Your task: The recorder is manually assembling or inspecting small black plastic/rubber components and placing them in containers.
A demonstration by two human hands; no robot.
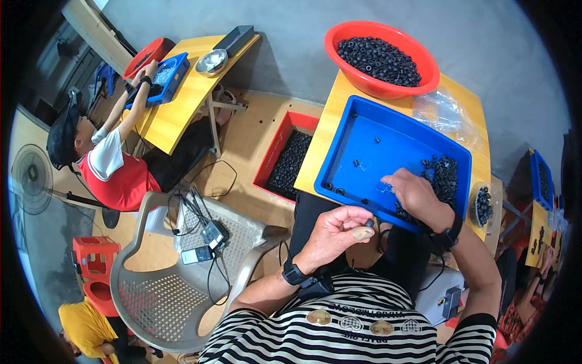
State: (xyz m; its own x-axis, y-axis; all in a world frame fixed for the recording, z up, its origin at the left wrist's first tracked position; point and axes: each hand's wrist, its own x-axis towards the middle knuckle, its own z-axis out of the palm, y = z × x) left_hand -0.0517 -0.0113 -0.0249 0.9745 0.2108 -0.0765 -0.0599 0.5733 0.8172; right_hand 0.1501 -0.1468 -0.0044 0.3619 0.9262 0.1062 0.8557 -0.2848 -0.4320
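My left hand (341, 233) is closed in front of the blue tray's near edge. Between its thumb and fingers sits a small black rubber-like piece (368, 223); the thumb tip looks wrapped in something tan. Over the right part of the blue tray (345, 130), my right hand (415, 193) is curled with the fingers drawn together; what they hold, if anything, is hidden. Beside it lies a heap of small black ring-shaped pieces (445, 176). A few loose pieces (356, 163) are scattered over the tray's bottom.
Beyond the tray stands a red basin (332, 45) full of black rings, with a clear plastic bag (445, 118) beside it. A clear bowl (498, 209) is at right. Left are a red bin (265, 173), a grey chair (157, 297) with cables, and a co-worker (118, 164) at another table.
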